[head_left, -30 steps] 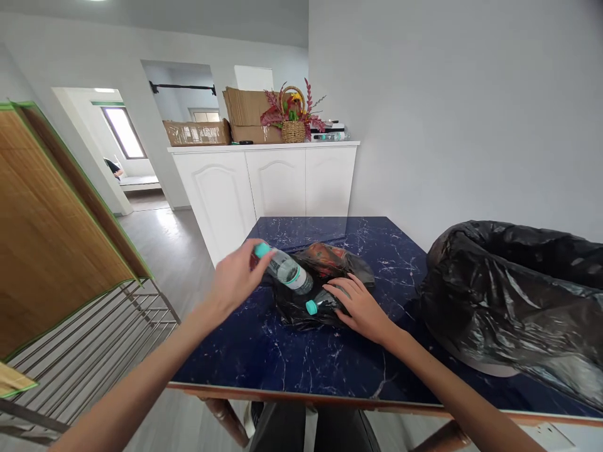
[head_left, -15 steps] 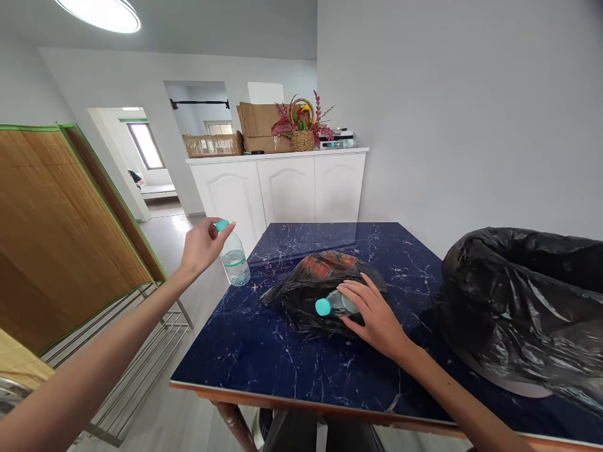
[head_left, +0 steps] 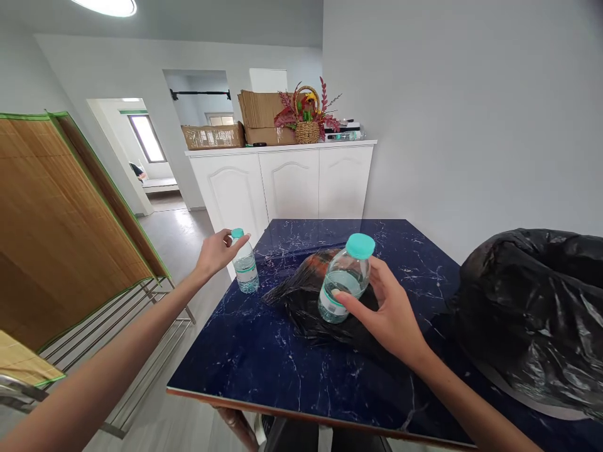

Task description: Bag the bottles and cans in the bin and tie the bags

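Note:
My left hand (head_left: 215, 252) grips the neck of a small clear water bottle (head_left: 245, 267) with a teal cap, standing upright at the left edge of the dark blue marble table (head_left: 282, 364). My right hand (head_left: 393, 307) holds a second teal-capped bottle (head_left: 343, 279) upright and lifted above a small crumpled black plastic bag (head_left: 311, 301). Something red and orange shows inside that bag.
A large black bin bag (head_left: 537, 301) fills the table's right side. Left of the table stand a bamboo screen (head_left: 51, 213) and a metal rack (head_left: 136, 364). White cabinets (head_left: 282, 182) behind carry cardboard boxes and a flower basket (head_left: 307, 122).
My left hand carried its bottle from above the small bag to the table's left edge and stood it upright. My right hand lifted the second bottle out of the bag.

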A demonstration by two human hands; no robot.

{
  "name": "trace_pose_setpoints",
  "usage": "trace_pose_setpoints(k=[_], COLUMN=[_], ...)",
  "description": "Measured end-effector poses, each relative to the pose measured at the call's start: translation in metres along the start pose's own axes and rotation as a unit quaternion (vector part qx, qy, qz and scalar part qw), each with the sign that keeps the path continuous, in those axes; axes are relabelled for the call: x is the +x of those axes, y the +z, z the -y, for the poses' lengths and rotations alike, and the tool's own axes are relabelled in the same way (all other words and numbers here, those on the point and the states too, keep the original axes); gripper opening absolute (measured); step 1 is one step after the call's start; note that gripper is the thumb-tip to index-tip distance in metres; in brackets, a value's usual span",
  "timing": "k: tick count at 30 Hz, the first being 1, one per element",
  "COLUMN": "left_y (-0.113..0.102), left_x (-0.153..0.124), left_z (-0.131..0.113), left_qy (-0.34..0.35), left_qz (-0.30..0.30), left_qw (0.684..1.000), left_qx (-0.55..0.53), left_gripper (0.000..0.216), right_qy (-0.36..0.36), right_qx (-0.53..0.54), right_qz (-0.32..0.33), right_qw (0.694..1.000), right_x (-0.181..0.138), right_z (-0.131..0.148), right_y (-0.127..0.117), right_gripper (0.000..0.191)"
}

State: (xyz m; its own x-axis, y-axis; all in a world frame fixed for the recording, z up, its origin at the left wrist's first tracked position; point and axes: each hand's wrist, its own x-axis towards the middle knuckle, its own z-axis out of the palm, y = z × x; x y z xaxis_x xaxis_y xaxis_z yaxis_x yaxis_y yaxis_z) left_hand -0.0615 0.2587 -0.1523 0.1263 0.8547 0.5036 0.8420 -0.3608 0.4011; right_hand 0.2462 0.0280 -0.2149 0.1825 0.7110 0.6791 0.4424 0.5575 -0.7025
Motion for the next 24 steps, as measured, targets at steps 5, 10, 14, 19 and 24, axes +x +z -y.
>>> trace_pose_setpoints(k=[5, 10, 14, 19, 24], left_y=[-0.015, -0.036, -0.034, -0.018, -0.013], left_x=[-0.018, -0.074, -0.128, -0.166, -0.174], left_z=[-0.002, -0.028, -0.057, -0.059, 0.008], left_qy=[0.01, 0.184, 0.212, 0.104, -0.042], left_qz=[-0.02, -0.053, 0.203, 0.269, 0.158], left_qw=[0.999, 0.98, 0.935, 0.923, 0.944], left_qx=[0.023, -0.049, -0.198, -0.255, -0.288], left_gripper=[0.06, 0.033, 0.064, 0.06, 0.059], right_qy=[0.041, 0.095, 0.121, 0.096, 0.037], right_qx=[0.109, 0.217, 0.267, 0.249, 0.023], right_qz=[0.053, 0.077, 0.112, 0.206, 0.296], right_qw=[0.992, 0.968, 0.95, 0.941, 0.954], right_x=[0.009, 0.018, 0.023, 0.02, 0.005], right_z=[0.006, 0.014, 0.026, 0.031, -0.007], right_y=[0.021, 0.038, 0.059, 0.072, 0.042], right_gripper=[0.049, 0.054, 0.054, 0.065, 0.023])
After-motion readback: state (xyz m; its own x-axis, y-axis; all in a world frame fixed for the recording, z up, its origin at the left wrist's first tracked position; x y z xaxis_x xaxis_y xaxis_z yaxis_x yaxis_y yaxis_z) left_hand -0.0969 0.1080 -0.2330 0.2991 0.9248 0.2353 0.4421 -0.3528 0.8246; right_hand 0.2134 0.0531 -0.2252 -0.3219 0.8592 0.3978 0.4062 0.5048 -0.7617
